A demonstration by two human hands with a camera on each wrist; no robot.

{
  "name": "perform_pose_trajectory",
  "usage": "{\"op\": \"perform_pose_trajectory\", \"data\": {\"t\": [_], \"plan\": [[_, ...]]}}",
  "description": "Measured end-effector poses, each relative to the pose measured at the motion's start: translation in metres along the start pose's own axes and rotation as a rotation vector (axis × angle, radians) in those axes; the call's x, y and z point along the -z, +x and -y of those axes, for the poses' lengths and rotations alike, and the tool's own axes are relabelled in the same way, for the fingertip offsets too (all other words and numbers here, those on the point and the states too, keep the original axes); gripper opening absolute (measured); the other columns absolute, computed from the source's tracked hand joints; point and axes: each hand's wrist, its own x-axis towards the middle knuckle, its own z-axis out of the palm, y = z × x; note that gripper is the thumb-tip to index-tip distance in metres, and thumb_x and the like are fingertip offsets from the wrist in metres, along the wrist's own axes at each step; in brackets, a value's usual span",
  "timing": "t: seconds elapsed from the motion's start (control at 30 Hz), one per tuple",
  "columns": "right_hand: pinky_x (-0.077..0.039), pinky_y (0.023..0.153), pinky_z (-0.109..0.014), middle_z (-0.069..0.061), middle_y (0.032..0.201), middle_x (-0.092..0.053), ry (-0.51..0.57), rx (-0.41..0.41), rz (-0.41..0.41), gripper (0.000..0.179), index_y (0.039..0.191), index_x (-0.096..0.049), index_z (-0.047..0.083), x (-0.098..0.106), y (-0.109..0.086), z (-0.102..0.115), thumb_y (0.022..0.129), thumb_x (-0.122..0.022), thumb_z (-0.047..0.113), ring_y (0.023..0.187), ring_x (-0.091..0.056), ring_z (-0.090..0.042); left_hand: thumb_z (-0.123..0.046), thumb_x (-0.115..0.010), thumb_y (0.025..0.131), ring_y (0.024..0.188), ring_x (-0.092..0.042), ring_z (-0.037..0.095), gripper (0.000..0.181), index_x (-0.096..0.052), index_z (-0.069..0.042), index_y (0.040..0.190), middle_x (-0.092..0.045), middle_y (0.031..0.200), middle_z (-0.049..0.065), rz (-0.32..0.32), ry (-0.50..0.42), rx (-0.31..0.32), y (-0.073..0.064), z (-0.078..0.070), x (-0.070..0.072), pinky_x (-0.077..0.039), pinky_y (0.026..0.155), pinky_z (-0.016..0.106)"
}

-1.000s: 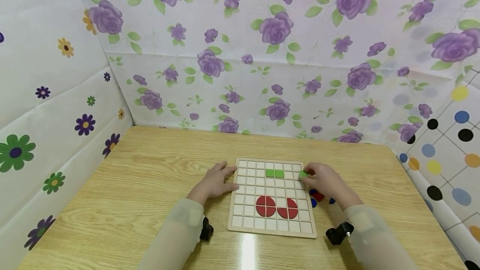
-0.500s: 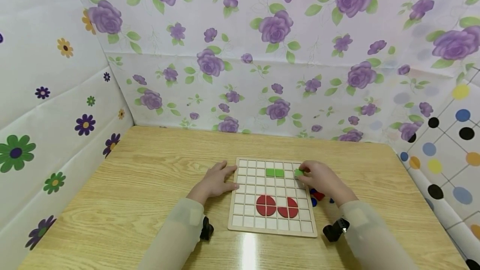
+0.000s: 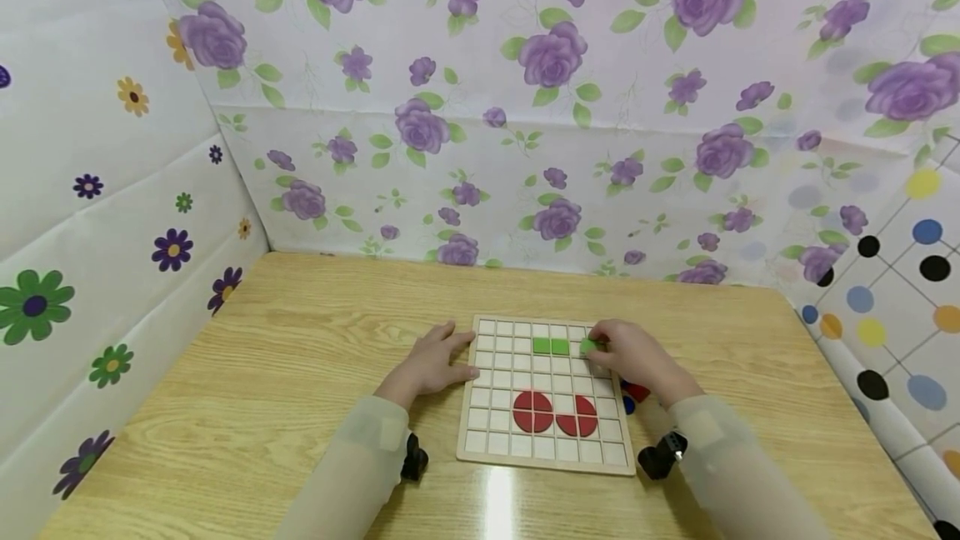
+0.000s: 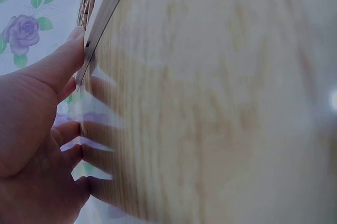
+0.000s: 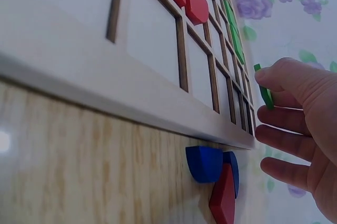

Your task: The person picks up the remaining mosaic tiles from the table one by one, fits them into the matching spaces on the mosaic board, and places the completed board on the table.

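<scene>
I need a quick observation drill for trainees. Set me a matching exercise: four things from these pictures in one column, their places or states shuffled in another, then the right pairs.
Things
1. pale square wooden grid board
2. pair of flat green square tiles
3. flat red disc of four quarter pieces
4. single small flat green piece

Places or states
A. pinched in the right grip
B. side by side in the board's far half
C. on the wood-grain table, its left edge touched by the left grip
D. complete, in the board's near half

Right pairs: 1-C, 2-B, 3-D, 4-A
</scene>
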Motion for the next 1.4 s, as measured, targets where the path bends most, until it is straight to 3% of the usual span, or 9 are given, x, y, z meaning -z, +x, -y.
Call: {"op": "perform_pose_trajectory", "data": {"t": [0.57,1.4], "plan": [[-0.050,0.090,-0.046,-0.013,0.115,-0.064,-0.005,-0.002,0.026,0.032,0.114,-0.064,0.006,-0.0048,0.0078,0.0057,0.089,-0.066,0.025,0.108,-0.060,-0.030,-0.041,-0.063,0.090,0.146,-0.009,0.036,0.065,-0.038,-0.022,0.146,-0.015,0.158,0.014,-0.007,-0.002,0.003,0.0005,0.0004,-0.0012,-0.008,0.117,0.057],[-0.051,0.089,-0.046,-0.015,0.113,-0.065,-0.020,0.031,-0.017,0.030,0.113,-0.067,0.003,-0.0052,0.0005,-0.0026,0.090,-0.064,0.022,0.104,-0.061,-0.030,-0.042,-0.062,0.089,0.146,-0.008,0.035,0.066,-0.037,-0.022,0.147,-0.015,0.158,0.015,-0.003,0.011,0.002,0.0010,0.0009,-0.0009,-0.007,0.117,0.057]]}}
